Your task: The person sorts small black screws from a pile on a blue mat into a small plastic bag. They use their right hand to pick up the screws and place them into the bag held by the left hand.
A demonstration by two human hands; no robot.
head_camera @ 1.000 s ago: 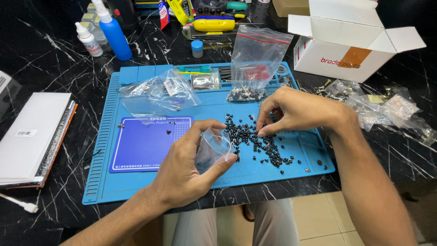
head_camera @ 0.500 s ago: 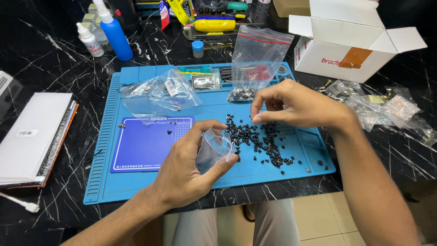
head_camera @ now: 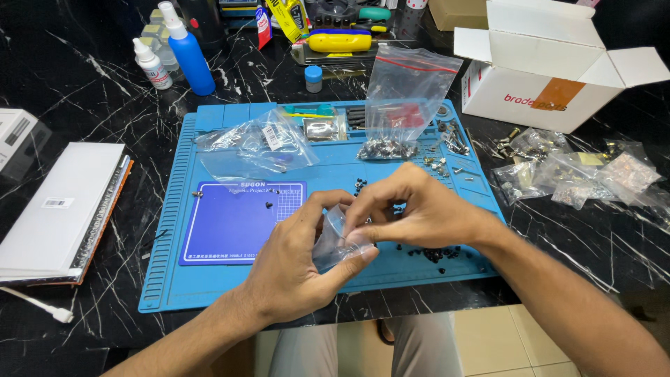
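Covering a black marble table (head_camera: 84, 84), a blue work mat (head_camera: 209, 286) lies under both hands.

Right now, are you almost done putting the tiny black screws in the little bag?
Partly. The left hand holds a small clear bag open, and the right hand pinches at its mouth, so a batch is going in; what is inside is too blurred to count. An upright bag already has dark screws at its bottom. Loose black screws lie on the blue mat, so there is more to pick up.
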